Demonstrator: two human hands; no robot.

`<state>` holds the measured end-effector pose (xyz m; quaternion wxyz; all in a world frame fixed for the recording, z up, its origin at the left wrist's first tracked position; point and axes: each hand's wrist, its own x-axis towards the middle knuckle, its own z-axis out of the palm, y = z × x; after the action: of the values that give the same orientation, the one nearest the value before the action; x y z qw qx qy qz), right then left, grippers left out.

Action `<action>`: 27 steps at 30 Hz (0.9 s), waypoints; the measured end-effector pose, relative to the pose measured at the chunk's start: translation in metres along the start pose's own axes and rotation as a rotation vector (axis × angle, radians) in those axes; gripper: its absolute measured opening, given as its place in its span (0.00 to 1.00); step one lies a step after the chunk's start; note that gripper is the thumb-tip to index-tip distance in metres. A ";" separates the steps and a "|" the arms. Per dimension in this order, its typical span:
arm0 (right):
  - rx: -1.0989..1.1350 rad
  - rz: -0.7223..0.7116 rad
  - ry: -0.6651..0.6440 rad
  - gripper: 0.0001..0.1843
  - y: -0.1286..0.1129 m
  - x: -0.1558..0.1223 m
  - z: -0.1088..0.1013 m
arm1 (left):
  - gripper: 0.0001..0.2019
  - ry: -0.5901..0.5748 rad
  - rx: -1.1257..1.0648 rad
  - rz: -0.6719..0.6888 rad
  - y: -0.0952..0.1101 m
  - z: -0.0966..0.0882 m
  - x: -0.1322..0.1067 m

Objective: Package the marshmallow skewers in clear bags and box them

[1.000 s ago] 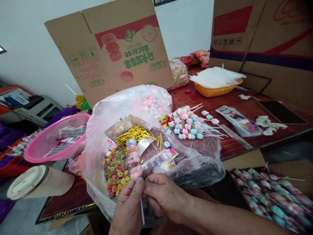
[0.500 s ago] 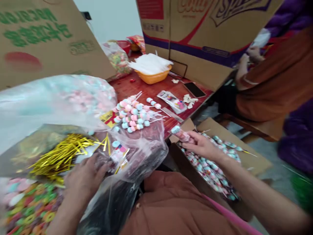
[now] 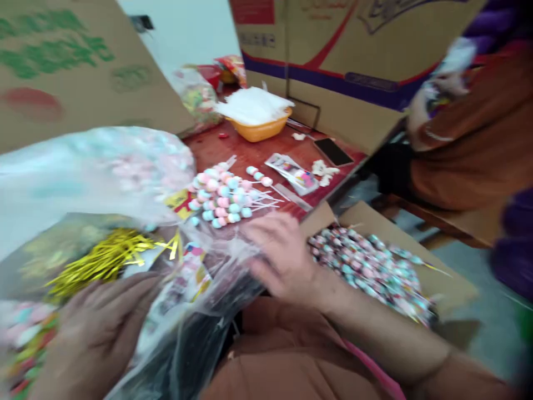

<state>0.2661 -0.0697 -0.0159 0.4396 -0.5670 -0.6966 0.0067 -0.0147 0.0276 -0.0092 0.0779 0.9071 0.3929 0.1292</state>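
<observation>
Reddish table (image 3: 244, 153), pale wall (image 3: 191, 28) behind; right hand (image 3: 285, 258) near candy skewers (image 3: 220, 195).

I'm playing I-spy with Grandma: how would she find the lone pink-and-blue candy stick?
Start at the red wooden table. Find the heap of pink-and-blue puffy candy sticks, then look toward the flat, printed plastic packets. Between them, the lone pink-and-blue candy stick lies apart, not piled up.

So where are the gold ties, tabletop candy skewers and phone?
Gold ties (image 3: 104, 256), head view: middle of the bunch.
Tabletop candy skewers (image 3: 222, 200), head view: middle of the pile.
Phone (image 3: 333, 151), head view: its dark screen.
</observation>
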 end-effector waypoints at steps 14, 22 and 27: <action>0.808 0.302 -0.472 0.02 -0.049 0.032 0.118 | 0.11 -0.011 -0.450 -0.360 0.015 0.013 -0.028; 0.497 0.108 -0.359 0.15 -0.044 0.027 0.120 | 0.08 0.071 -0.565 -0.345 0.012 0.024 -0.023; 0.264 0.148 -0.315 0.26 -0.033 0.024 0.117 | 0.08 0.216 -0.427 -0.120 0.015 0.040 -0.020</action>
<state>0.1686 -0.0048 -0.0568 0.3942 -0.5461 -0.7061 0.2186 -0.0055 0.0014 -0.0467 0.2332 0.8260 0.4159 0.3006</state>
